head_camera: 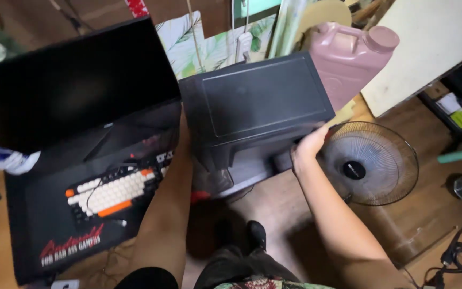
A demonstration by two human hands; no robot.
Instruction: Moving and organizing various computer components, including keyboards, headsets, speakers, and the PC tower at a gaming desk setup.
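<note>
The black computer case (258,107) sits tilted on the wooden floor (274,208), gripped from both sides. The right hand (308,147) clasps its lower right edge; the left hand is hidden behind the case's left side — its hold cannot be told. The case looks heavy, rigid, smooth-sided — best held low, by the edges. Just right of the right hand stands a fan (370,163).

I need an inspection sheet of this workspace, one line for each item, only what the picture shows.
Surface: wooden floor; black desk mat at left.
Job's things: black computer case, held at both sides.
Clutter: keyboard, dark monitor, floor fan, pink jerrycan.
Grippers: right hand grips the case's right edge; left hand hidden behind the case, only its forearm shows.
Cables: black cable bundle, lower right.
Surroundings: leaf-print fabric behind.
</note>
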